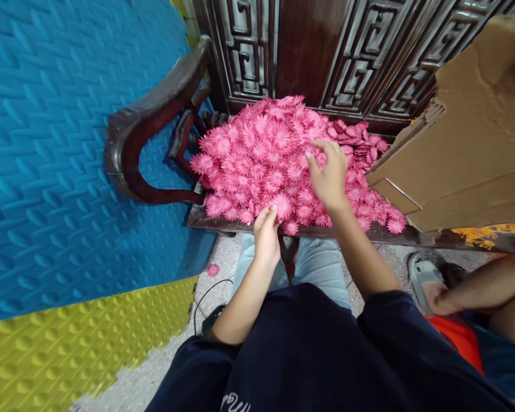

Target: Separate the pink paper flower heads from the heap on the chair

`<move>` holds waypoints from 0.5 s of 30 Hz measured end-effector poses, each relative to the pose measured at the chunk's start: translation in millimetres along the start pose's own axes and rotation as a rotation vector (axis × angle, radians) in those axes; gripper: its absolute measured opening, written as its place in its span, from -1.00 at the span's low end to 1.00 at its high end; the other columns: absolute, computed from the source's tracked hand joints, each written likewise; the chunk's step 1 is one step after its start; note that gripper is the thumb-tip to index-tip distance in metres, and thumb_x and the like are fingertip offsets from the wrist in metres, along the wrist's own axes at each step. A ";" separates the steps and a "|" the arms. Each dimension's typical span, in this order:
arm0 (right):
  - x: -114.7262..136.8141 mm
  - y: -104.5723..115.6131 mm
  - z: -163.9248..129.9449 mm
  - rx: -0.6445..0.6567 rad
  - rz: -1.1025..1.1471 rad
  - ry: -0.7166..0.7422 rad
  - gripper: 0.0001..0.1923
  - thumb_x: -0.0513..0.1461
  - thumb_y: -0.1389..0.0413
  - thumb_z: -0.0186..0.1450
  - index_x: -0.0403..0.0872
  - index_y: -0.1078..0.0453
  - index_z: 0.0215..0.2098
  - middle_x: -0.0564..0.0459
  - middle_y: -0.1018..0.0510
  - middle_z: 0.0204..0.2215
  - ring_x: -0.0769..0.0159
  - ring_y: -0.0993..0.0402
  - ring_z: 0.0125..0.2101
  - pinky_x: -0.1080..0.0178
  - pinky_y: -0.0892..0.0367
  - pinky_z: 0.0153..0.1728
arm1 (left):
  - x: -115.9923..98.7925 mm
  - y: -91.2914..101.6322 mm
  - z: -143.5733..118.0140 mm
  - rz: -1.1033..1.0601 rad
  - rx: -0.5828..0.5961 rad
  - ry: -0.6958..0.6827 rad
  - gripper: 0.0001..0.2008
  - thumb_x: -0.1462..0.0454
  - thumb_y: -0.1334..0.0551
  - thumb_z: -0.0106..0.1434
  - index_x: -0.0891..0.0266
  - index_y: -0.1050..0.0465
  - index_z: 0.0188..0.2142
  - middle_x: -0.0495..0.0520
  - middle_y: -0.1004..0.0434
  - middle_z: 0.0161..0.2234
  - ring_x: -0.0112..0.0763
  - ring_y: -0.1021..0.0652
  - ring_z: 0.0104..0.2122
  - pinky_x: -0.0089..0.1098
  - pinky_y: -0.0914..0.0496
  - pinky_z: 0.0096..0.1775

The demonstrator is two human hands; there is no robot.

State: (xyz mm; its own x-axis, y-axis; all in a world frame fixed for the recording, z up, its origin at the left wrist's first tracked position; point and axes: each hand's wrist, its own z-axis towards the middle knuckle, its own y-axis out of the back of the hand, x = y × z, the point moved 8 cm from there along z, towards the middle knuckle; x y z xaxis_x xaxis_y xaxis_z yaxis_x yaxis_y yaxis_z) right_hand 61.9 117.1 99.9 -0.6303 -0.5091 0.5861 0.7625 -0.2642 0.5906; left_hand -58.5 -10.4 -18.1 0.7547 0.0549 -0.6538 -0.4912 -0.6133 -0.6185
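Dark carved wooden chair seat (214, 220) holds heaped pink fabric flowers (261, 154); my left hand (266, 229) pinches one edge bloom, right hand (328, 171) rests half-open atop, where nudges could spill more floorward.

- dark carved wooden bench (249, 224) carries the load, its curved armrest (154, 109) at nine o'clock;
- heap of pink paper flowers (261, 154) covers the seat;
- cardboard box (467, 149) rests at three o'clock;
- one stray pink flower (213, 269) lies on the speckled floor (223, 257) at seven o'clock
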 end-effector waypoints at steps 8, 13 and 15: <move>43.3 -6.3 -74.7 0.376 0.257 -0.030 -0.79 -0.17 -0.18 0.14 0.06 -0.48 -0.23 0.02 -0.53 -0.24 0.22 -0.41 -0.16 0.06 -0.23 -0.06 | 5.7 -18.3 -8.7 -0.058 0.100 0.011 -0.75 0.17 -0.38 -0.07 0.27 -0.41 -0.50 -0.12 -0.36 -0.56 -0.65 -0.33 -0.54 -0.53 -0.21 -0.41; 36.0 -12.8 -75.4 0.451 0.501 -0.112 -0.79 -0.23 -0.21 0.10 0.02 -0.50 -0.26 0.03 -0.55 -0.28 0.31 -0.44 -0.21 0.17 -0.33 -0.12 | 6.2 -20.3 -14.0 -0.101 0.152 0.046 -0.77 0.19 -0.39 -0.06 0.26 -0.41 -0.50 -0.14 -0.33 -0.56 -0.68 -0.29 -0.57 -0.53 -0.19 -0.43; 35.0 -9.8 -76.4 0.429 0.536 -0.173 -0.81 -0.24 -0.20 0.10 0.02 -0.51 -0.27 0.04 -0.56 -0.31 0.33 -0.46 -0.24 0.18 -0.35 -0.15 | 3.7 -21.4 -14.8 -0.122 0.162 0.053 -0.77 0.21 -0.40 -0.09 0.27 -0.40 -0.53 -0.14 -0.34 -0.57 -0.68 -0.29 -0.57 -0.54 -0.18 -0.44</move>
State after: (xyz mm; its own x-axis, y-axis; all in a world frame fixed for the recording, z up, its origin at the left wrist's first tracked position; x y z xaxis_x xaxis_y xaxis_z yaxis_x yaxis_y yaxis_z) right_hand 43.5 39.3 72.3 -0.2258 -0.3321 0.9158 0.8718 0.3506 0.3421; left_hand -38.7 -8.6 -0.9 0.8325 0.0765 -0.5486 -0.4553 -0.4697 -0.7564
